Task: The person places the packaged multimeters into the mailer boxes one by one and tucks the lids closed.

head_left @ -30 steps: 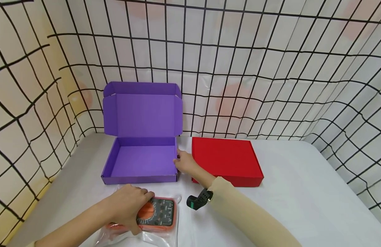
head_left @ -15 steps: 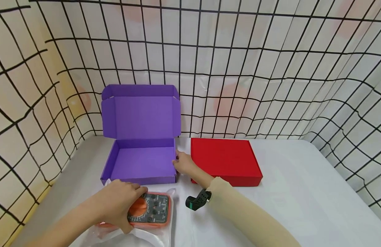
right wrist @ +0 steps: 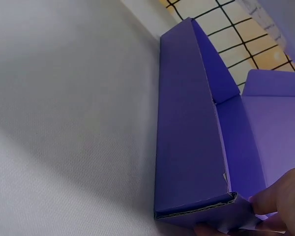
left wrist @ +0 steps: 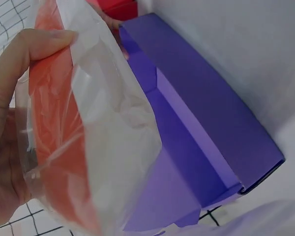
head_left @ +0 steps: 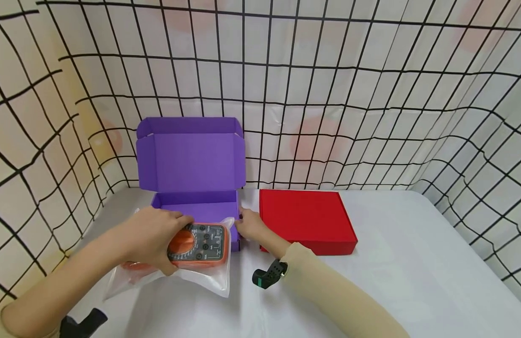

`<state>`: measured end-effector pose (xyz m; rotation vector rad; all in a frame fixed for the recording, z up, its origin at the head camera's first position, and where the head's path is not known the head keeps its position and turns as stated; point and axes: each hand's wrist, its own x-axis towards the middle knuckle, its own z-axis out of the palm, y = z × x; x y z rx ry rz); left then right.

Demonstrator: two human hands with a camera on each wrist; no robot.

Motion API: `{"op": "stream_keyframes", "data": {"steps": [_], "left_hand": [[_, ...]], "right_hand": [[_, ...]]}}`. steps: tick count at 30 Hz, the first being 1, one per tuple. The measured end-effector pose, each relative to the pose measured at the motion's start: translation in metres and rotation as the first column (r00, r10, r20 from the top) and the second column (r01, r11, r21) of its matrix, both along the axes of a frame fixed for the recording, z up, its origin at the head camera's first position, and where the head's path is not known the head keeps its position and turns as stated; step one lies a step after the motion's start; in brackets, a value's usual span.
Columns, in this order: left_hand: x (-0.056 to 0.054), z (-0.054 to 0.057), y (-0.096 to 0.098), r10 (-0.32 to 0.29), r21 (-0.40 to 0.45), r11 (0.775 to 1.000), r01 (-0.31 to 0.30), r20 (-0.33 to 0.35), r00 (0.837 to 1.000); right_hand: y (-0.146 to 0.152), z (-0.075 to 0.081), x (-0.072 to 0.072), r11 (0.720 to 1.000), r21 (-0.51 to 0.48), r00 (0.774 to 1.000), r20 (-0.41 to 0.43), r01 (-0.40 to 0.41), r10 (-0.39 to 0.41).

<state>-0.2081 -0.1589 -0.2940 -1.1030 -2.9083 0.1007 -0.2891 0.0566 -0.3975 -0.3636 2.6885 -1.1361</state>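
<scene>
My left hand [head_left: 152, 237] grips an orange and black multimeter [head_left: 201, 244] packed in a clear plastic bag [head_left: 220, 281]. In the head view the meter overlaps the front of an open purple box [head_left: 190, 162], whose lid stands up at the back. From the left wrist, the bagged meter [left wrist: 59, 123] shows edge-on, with the thumb over its side and the box [left wrist: 206, 103] beyond. My right hand [head_left: 251, 224] holds the right wall of the purple box. In the right wrist view its fingers [right wrist: 285, 196] pinch that wall near the front corner.
A closed red box [head_left: 309, 218] lies to the right of the purple one, just past my right hand. White cloth covers the table [head_left: 395, 263]. Black grid netting [head_left: 328, 94] over white sheeting encloses the back and sides.
My left hand has lifted the bagged multimeter off the table and brought it forward to the purple box's front. The right hand keeps its hold on the box wall.
</scene>
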Motion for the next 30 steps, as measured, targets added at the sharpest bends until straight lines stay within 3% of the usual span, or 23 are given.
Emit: {"op": "stream_keyframes", "data": {"steps": [4,12,17,21,30], "left_hand": [[-0.016,-0.001,0.003,0.014,0.002,1.0,-0.014,0.009,1.0],[-0.066,-0.003,0.008,0.091,-0.027,0.996,-0.09,0.046,0.995],[-0.091,-0.004,0.008,0.135,-0.051,0.99,-0.133,0.049,0.99],[-0.103,-0.009,0.007,0.159,-0.075,0.985,-0.155,0.06,0.985],[-0.114,-0.029,0.003,0.186,-0.055,0.982,-0.18,0.128,0.974]], "right_hand": [[0.001,0.001,0.0,1.0,0.015,1.0,-0.022,0.0,0.0],[0.001,0.003,0.0,0.998,0.062,1.0,-0.027,-0.01,0.011],[0.0,0.002,0.0,0.998,0.051,0.999,-0.033,-0.028,0.03],[-0.001,-0.001,0.0,0.998,0.06,0.997,-0.069,-0.035,0.039],[-0.002,-0.008,0.003,0.999,0.035,1.0,-0.01,0.02,-0.02]]}}
